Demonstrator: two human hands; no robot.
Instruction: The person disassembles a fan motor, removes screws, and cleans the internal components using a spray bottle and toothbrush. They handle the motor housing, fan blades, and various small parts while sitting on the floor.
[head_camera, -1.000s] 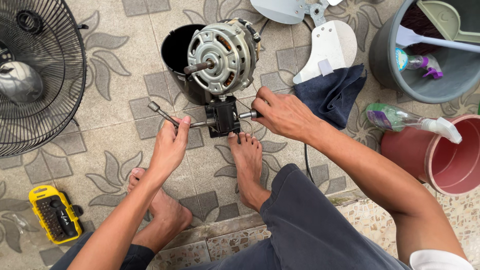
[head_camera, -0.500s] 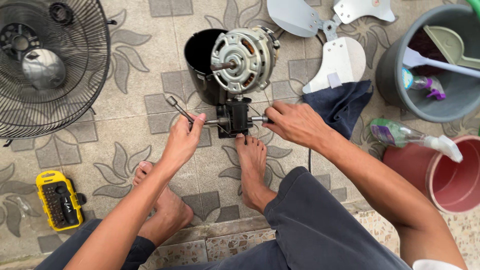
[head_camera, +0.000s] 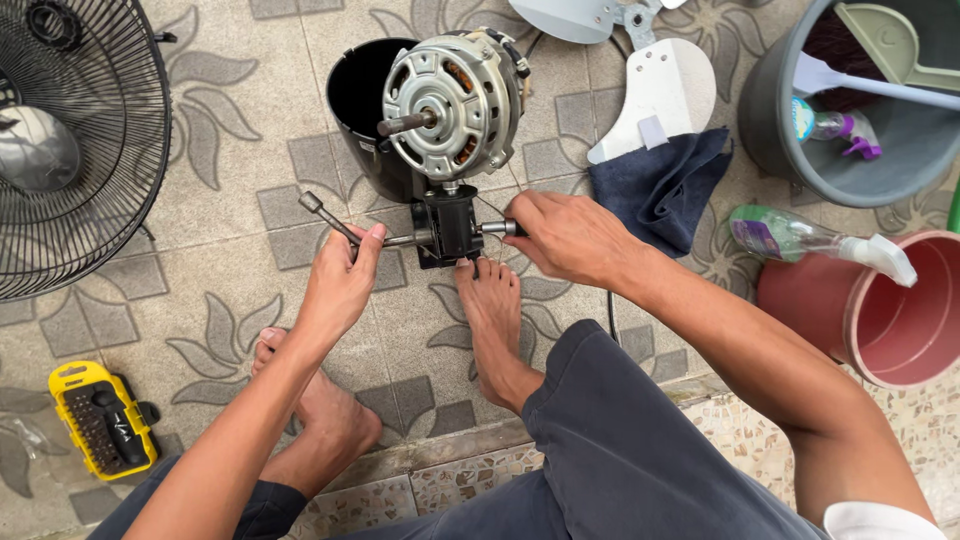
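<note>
head view | your left hand (head_camera: 340, 285) is wrapped round the bent wrench (head_camera: 345, 232), right hand (head_camera: 570, 235) pinching the tool shaft (head_camera: 497, 228) either side of the black neck bracket (head_camera: 447, 228) | fan motor (head_camera: 450, 100) just above it on the floor: probably heavy, rigid, greasy metal, so grab the casing, not the wires

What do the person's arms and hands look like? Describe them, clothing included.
Both forearms are bare, with no gloves, rings or watch visible on the left hand or right hand. A white sleeve edge shows at the right upper arm. Dark blue-grey trousers are worn; the feet are bare.
</note>
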